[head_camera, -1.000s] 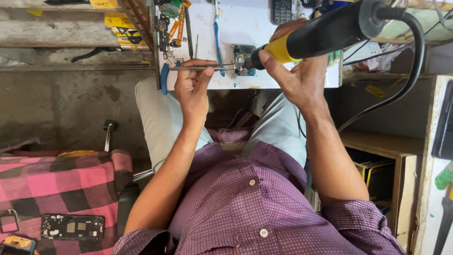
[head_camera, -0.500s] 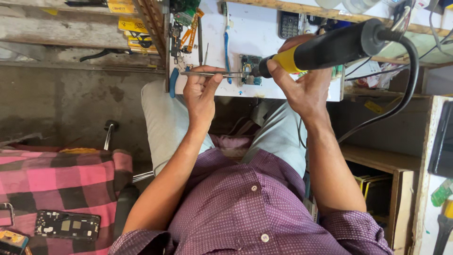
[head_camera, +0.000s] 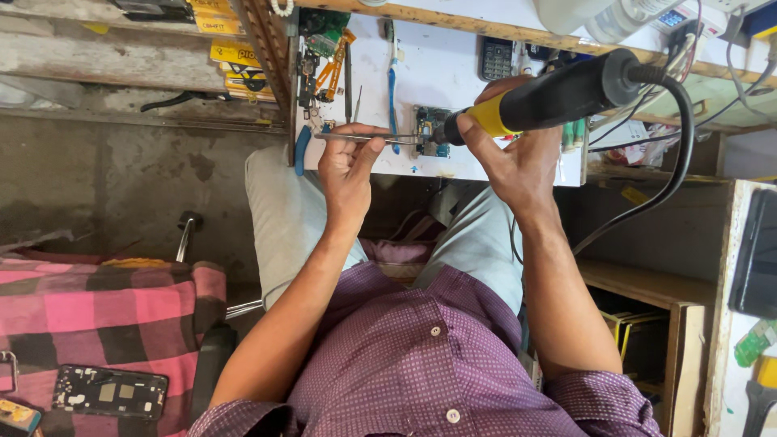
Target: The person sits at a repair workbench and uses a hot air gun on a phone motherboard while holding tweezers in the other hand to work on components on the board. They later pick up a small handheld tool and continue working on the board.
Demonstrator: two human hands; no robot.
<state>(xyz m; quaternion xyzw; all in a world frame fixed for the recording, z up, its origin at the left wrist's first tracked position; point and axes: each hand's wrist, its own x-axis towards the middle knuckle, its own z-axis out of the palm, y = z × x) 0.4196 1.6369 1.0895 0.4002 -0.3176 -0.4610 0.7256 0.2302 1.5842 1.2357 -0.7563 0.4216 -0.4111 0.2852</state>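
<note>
Holding tweezers (head_camera: 364,138) in your left hand (head_camera: 346,166) and the hot-air handle (head_camera: 550,95) in your right hand (head_camera: 518,158), both closed on their tool, over the small board (head_camera: 430,132).

The board lies near the front edge of the white bench (head_camera: 453,73), about the middle. It looks light, stiff and fragile, so it may slide easily; I think you should grip it only by its edge with the tweezer tips. The handle is thicker and its cable (head_camera: 672,162) pulls, so keep your hold on the yellow part.
</note>
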